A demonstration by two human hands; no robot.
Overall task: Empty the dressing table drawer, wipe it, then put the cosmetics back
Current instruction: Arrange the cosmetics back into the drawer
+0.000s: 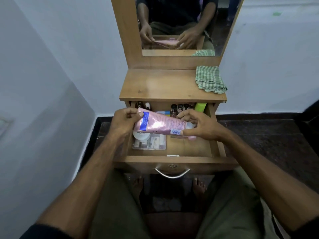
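Both my forearms reach forward over my knees to the open drawer (172,159) of the dressing table. My left hand (123,124) pinches the flat crimped end of one pink tube (159,124) between thumb and fingertips; my right hand (201,125) grips the cap end, thumb below, fingers arched over the top. The tube lies slanted between my two hands, held above the drawer's contents.

Under the tube, below my left hand, sits one white round jar (141,135) on one clear flat case (149,143) of small items. Beyond my hands, at the drawer's back, stand dark small bottles (180,107); I count three caps plainly and cannot tell the rest. Beyond my right hand lies one green bottle (200,107). Beyond my left hand more small bottles show, too hidden to count.

Farther, on the tabletop (164,85) beyond my right hand, rests one folded green checked cloth (209,79). One mirror (177,23) stands behind.
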